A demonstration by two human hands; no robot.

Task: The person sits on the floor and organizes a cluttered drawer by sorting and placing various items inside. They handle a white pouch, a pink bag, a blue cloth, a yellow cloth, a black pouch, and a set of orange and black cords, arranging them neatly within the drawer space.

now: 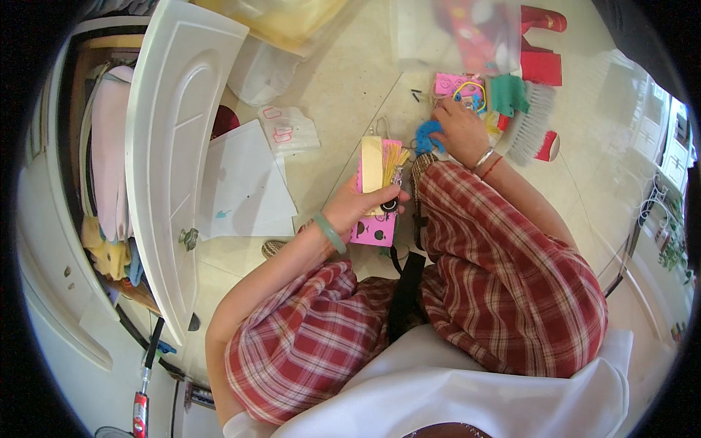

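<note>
My left hand [352, 207] is closed around a stack: a pink card with dark printed shapes [374, 232], a flat cream strip [372, 165] and a bundle of thin yellow sticks or bristles [395, 158]. A small black ring-like piece [390, 205] shows by the thumb. Over a pile of small items on the floor, my right hand [461, 131] has its fingers bent down. Whatever its fingertips pinch is hidden. Beside that hand lie a fuzzy blue piece [429, 136], another pink card [447, 82], a yellow loop [478, 87] and a green cloth-like piece [510, 95].
An open white cabinet door [171, 160] stands at the left, folded cloth [111, 153] behind it. White sheets [244, 182] and a clear plastic bag [292, 131] lie on the tiles. A grey brush [533, 124] and a translucent bag [416, 36] are at the far right.
</note>
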